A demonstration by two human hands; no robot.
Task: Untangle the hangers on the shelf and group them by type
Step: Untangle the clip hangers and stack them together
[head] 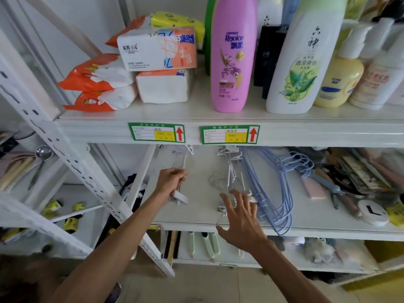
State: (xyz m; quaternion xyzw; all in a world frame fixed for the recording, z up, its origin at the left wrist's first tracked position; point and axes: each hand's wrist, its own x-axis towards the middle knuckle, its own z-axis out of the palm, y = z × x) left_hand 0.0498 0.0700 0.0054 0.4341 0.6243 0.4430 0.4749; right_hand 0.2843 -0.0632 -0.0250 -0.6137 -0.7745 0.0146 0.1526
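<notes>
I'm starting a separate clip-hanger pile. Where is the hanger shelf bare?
The middle shelf is bare between the clip hanger in the left hand and the white hanger tangle by the right hand. A narrower front strip lies right of the blue wire hangers. Beyond that, tools and clutter crowd it.

**One wide-angle view from the head**

Looks forward and down, close up to the middle shelf (196, 213) at frame centre. Takes in the upper shelf (306, 132) across the top, with the left hand (171, 181) and right hand (240, 217) entering from the lower edge.
</notes>
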